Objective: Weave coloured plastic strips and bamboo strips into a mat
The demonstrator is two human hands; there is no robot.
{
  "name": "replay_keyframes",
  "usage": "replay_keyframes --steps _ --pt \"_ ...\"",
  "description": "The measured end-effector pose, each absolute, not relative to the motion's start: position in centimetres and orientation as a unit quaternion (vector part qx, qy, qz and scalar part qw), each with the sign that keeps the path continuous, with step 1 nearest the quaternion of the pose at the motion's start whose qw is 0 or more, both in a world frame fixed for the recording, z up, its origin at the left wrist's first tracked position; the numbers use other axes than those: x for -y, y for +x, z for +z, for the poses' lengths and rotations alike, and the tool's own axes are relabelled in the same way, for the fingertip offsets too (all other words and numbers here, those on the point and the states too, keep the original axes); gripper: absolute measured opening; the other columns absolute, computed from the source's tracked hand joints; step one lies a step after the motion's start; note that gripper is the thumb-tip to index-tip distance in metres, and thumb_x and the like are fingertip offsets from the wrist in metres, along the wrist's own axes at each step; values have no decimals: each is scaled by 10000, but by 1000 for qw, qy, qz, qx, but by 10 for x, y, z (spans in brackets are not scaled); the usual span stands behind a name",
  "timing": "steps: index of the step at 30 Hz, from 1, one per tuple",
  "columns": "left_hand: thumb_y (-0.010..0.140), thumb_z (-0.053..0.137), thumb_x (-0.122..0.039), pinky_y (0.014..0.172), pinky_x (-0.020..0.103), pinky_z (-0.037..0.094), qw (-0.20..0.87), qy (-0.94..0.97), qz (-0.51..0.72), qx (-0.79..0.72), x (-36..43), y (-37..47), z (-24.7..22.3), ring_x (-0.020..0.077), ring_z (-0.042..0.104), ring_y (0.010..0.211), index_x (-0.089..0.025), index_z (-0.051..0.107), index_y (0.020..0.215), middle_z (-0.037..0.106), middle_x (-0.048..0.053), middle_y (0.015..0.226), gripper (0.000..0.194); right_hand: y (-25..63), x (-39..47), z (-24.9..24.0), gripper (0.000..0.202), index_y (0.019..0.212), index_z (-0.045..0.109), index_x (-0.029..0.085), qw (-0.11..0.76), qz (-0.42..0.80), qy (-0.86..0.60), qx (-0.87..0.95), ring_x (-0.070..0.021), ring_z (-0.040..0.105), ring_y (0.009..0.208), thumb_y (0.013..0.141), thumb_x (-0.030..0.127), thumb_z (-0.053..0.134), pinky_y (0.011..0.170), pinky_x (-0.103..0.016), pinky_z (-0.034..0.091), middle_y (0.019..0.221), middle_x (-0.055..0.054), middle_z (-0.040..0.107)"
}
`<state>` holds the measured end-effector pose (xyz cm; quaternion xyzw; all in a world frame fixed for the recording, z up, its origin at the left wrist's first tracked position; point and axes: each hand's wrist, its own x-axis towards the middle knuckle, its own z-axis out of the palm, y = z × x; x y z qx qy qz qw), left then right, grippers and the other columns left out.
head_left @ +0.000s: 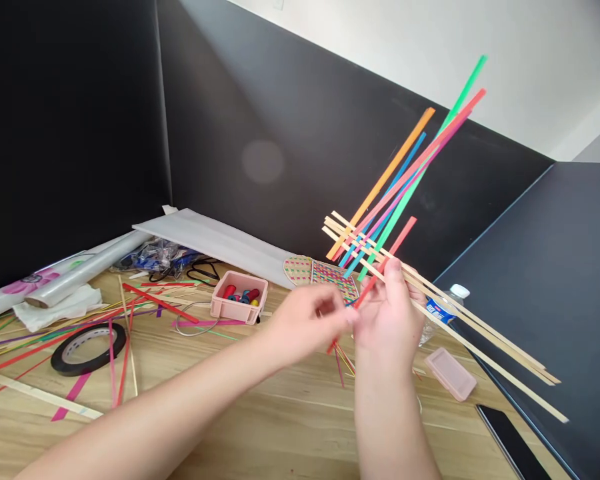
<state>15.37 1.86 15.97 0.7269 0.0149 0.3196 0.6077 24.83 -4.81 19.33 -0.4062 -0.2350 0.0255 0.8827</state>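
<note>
My right hand (393, 313) grips a loose weave of thin flat strips above the table, thumb in front. Several natural-coloured strips (485, 339) run through it to the lower right. Crossing them are an orange strip (395, 160), a green strip (463, 93), and blue, pink and magenta ones, all slanting to the upper right. A shorter red strip (400, 240) crosses close to my right thumb. My left hand (315, 320) pinches the lower end of this red strip between thumb and fingers, beside my right palm.
Loose coloured strips (160, 303) and black tape (89, 348) lie at left on the wooden table (280, 427). Behind are a pink box (240, 313) holding small spools and a woven piece (333, 277). A bottle (440, 310), pink lid (451, 373) and phone (513, 440) are at right.
</note>
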Motion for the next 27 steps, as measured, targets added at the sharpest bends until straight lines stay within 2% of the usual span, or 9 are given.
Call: replay_keyframes --steps 2,6,12,19,23,27 --pt "784 668 -507 572 227 339 553 794 251 3 -12 155 157 112 465 608 -168 542 640 530 -28 615 390 249 51 196 229 715 634 202 891 4 -405 203 -93 571 649 701 368 792 584 -220 477 720 24 605" --pt "891 520 -388 546 223 315 529 803 275 -15 -11 159 154 101 452 561 -166 574 629 520 -29 570 347 251 54 199 213 707 630 202 887 -15 -404 222 -97 563 643 717 359 774 566 -225 465 726 17 596" --pt "900 517 -401 522 212 337 542 777 320 -29 -13 161 152 94 469 506 -170 555 626 536 -29 536 360 249 52 195 242 695 599 191 865 11 -427 263 -70 482 547 752 378 742 527 -228 420 686 35 540" --pt "869 559 -418 521 215 355 598 709 364 -76 -7 155 157 94 458 502 -171 585 663 529 -31 544 323 235 50 190 260 702 583 192 856 78 -426 283 -87 512 569 758 386 746 536 -235 429 665 35 549" --pt "807 627 -433 535 216 346 604 725 329 -45 -7 156 157 98 448 540 -165 574 623 528 -26 557 329 242 54 195 258 675 577 190 867 14 -421 267 -67 463 546 743 367 753 505 -212 388 629 50 490" --pt "826 583 -345 549 209 346 564 780 273 -5 -6 158 154 97 463 562 -161 578 586 554 -20 573 303 254 60 204 238 681 586 184 878 -51 -410 241 -61 468 572 741 347 749 506 -202 382 666 43 508"
